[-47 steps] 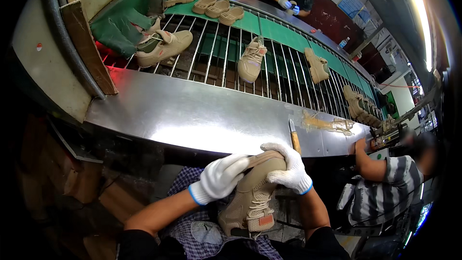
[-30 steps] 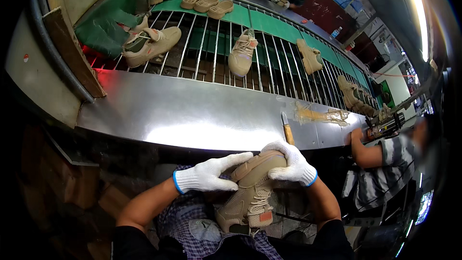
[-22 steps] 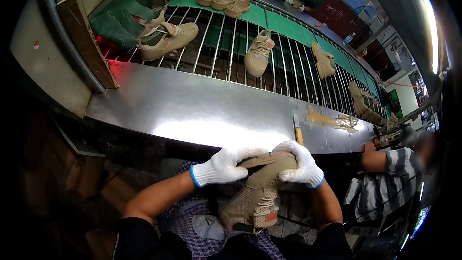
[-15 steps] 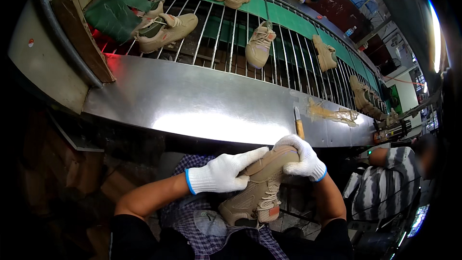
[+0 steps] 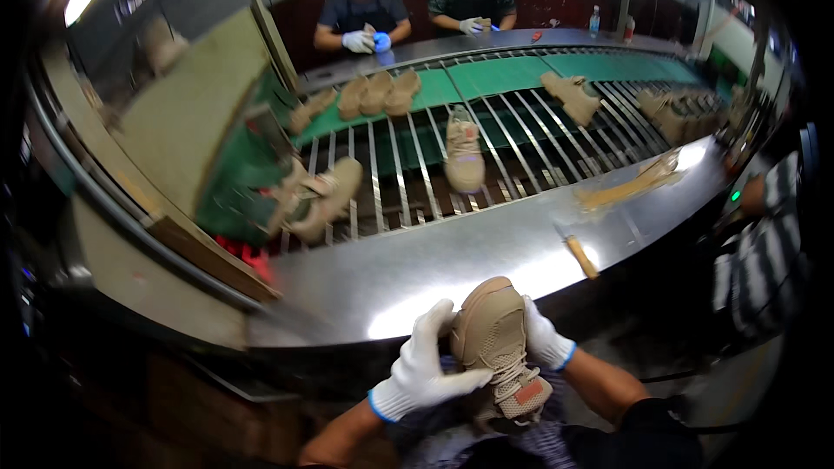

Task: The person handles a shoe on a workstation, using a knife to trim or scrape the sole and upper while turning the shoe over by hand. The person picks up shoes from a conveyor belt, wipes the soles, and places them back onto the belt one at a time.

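Observation:
A tan lace-up shoe point(image 5: 498, 343) stands on its heel end over my lap, toe pointing up toward the steel counter. My left hand point(image 5: 423, 371), in a white glove with a blue cuff, grips its left side with fingers spread. My right hand point(image 5: 544, 337), gloved the same way, holds its right side from behind. The laces and an orange tongue patch face me.
A shiny steel counter point(image 5: 452, 265) runs in front of me, with a wooden-handled tool point(image 5: 581, 255) on it. Beyond, a roller conveyor point(image 5: 408, 178) carries several tan shoes point(image 5: 463, 152). Two people work at the far side; a person in stripes point(image 5: 764, 243) sits to my right.
My view has swung upward and left, so the conveyor and far workers fill more of the picture. The shoe stays between both hands, tilted more upright than before.

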Demonstrator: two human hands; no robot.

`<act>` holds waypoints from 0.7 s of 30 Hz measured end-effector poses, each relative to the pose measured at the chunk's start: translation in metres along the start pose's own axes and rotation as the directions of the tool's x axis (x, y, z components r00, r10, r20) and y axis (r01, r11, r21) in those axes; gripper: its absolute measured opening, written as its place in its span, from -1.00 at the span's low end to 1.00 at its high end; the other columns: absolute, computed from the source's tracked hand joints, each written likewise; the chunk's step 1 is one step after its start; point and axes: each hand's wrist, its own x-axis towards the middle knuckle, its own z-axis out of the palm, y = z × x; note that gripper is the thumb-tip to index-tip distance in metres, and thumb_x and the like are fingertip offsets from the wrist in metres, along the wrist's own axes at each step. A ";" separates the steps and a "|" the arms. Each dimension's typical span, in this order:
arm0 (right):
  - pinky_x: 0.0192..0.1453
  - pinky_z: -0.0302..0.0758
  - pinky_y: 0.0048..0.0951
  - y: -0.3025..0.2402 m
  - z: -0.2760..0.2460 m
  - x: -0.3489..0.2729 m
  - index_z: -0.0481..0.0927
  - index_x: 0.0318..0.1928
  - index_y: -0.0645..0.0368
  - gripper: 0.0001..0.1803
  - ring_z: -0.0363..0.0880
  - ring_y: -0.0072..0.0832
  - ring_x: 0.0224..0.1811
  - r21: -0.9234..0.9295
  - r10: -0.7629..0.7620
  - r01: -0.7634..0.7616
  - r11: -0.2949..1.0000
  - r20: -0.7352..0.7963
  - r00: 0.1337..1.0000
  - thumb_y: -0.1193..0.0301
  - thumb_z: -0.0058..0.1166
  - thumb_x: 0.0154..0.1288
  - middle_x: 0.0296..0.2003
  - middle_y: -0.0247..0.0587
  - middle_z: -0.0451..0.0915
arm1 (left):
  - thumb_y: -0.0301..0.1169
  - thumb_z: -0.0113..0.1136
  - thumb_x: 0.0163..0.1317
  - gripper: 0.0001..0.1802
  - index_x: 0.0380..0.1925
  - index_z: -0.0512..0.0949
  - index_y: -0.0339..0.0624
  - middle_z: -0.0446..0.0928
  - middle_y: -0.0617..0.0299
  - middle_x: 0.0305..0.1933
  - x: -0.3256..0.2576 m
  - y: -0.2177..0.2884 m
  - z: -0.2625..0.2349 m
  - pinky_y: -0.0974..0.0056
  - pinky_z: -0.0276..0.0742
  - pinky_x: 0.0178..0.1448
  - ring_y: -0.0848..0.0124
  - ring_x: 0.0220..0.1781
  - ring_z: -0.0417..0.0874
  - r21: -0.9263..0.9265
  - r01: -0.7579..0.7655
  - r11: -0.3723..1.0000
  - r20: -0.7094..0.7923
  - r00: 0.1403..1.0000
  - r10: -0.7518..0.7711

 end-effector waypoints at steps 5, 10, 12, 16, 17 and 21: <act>0.36 0.63 -0.18 -0.091 0.030 -0.013 0.38 0.53 0.20 -0.26 0.70 -0.03 0.28 -0.680 -0.033 0.198 0.706 0.247 0.968 0.13 0.24 0.50 0.29 0.20 0.62 | -0.20 0.77 -0.01 0.17 0.57 0.29 -0.21 0.44 0.02 0.47 0.077 -0.063 -0.045 0.14 0.41 0.58 0.22 0.48 0.50 -0.147 0.472 0.869 0.467 0.808 -0.360; 0.13 0.74 -0.07 -0.078 -0.006 -0.048 0.21 0.61 0.15 -0.12 0.74 0.11 0.07 -0.813 -0.012 0.258 0.522 0.295 0.955 0.26 0.24 0.34 0.31 0.18 0.49 | -0.29 0.74 0.04 -0.03 0.42 0.39 -0.20 0.54 0.11 0.31 0.069 -0.102 -0.013 0.18 0.47 0.49 0.32 0.38 0.53 -0.172 0.583 0.794 0.507 0.743 -0.436; 0.08 0.76 -0.10 -0.070 -0.006 -0.059 0.23 0.60 0.17 -0.15 0.75 0.08 0.07 -0.851 -0.129 0.278 0.446 0.246 0.961 0.32 0.21 0.35 0.33 0.20 0.47 | -0.31 0.72 0.07 -0.12 0.35 0.43 -0.20 0.56 0.16 0.23 0.078 -0.101 -0.010 0.19 0.51 0.44 0.35 0.32 0.56 -0.199 0.610 0.767 0.509 0.733 -0.452; -0.06 0.78 -0.18 -0.047 0.009 -0.040 0.37 0.50 0.22 -0.30 0.79 -0.02 -0.07 -0.887 -0.468 0.402 0.226 0.263 0.844 0.55 0.18 0.34 0.22 0.15 0.58 | -0.10 0.72 0.01 -0.20 0.22 0.61 -0.20 0.70 0.08 0.09 0.081 -0.106 -0.008 0.15 0.61 0.32 0.24 0.18 0.71 -0.042 0.453 0.891 0.443 0.808 -0.389; -0.07 0.78 -0.18 -0.041 0.011 -0.033 0.40 0.47 0.23 -0.32 0.79 -0.03 -0.10 -0.886 -0.527 0.428 0.177 0.282 0.801 0.58 0.18 0.34 0.19 0.14 0.61 | -0.08 0.72 0.01 -0.20 0.22 0.62 -0.19 0.70 0.07 0.09 0.081 -0.108 -0.010 0.14 0.62 0.32 0.23 0.19 0.72 -0.029 0.432 0.901 0.444 0.813 -0.376; -0.12 0.76 -0.24 -0.052 0.006 -0.008 0.56 0.32 0.24 -0.48 0.79 -0.11 -0.14 -0.881 -0.487 0.413 0.231 0.263 0.833 0.53 0.27 0.36 0.04 -0.04 0.70 | -0.04 0.73 -0.01 -0.14 0.25 0.58 -0.18 0.67 0.04 0.16 0.087 -0.104 -0.015 0.10 0.62 0.33 0.18 0.22 0.71 0.050 0.378 0.924 0.488 0.799 -0.353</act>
